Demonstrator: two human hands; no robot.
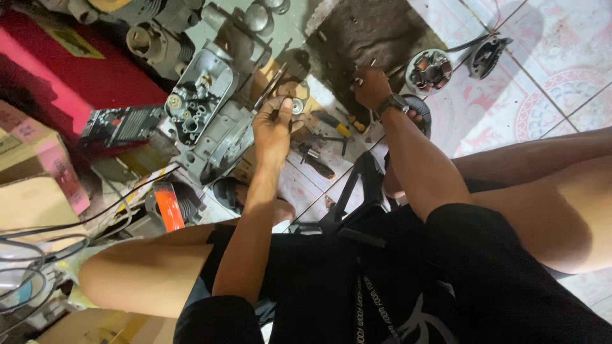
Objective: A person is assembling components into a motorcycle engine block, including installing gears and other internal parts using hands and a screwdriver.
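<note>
My left hand (273, 124) is closed around a dark ring-shaped metal part (285, 102), held just above a grey engine case (213, 130) lying on the floor. My right hand (371, 86), with a black watch at the wrist, is closed on a small thin metal piece (359, 78) over a dark mat (376, 32). Both arms reach forward between my bent knees. What sits under the left palm is hidden.
Screwdrivers and small tools (322, 143) lie on the tiled floor between my hands. A round stator coil (428, 69) and a black part (488, 54) lie at the right. Engine pieces (156, 38), a red object (83, 70), cardboard boxes (38, 172) and cables (38, 255) crowd the left.
</note>
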